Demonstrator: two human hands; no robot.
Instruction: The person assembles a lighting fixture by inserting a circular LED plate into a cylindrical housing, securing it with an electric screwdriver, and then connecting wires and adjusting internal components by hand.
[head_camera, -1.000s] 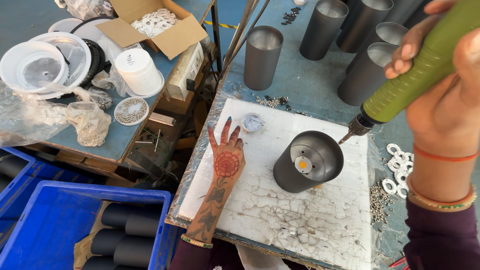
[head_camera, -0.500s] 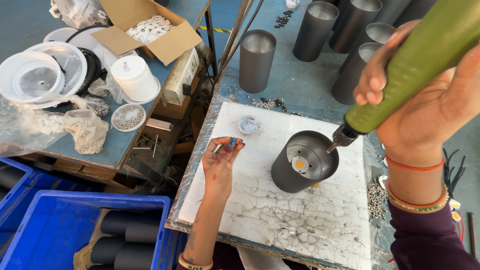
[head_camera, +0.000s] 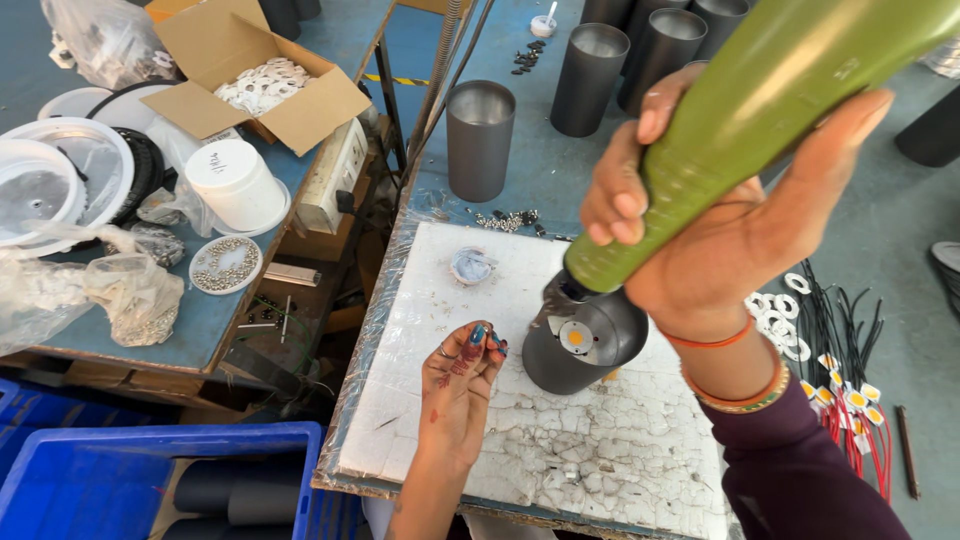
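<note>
White cracked board (head_camera: 600, 440) bears a dark cylinder (head_camera: 580, 345); right hand (head_camera: 720, 230) grips green screwdriver (head_camera: 760, 110), left hand (head_camera: 460, 375) pinches something small.

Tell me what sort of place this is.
Most likely a small assembly workshop for light fittings. The right hand holds a green powered screwdriver over a dark cylindrical housing, more housings stand on the blue bench, and wired parts lie alongside.

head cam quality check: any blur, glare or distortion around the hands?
Head view: even, soft light with faint shadows; the green driver and right hand loom large and slightly soft, close to the lens; left hand and dark cylinder are sharp; mild glare on the plastic film at the board edge; wide-angle bending at the frame edges.
</note>
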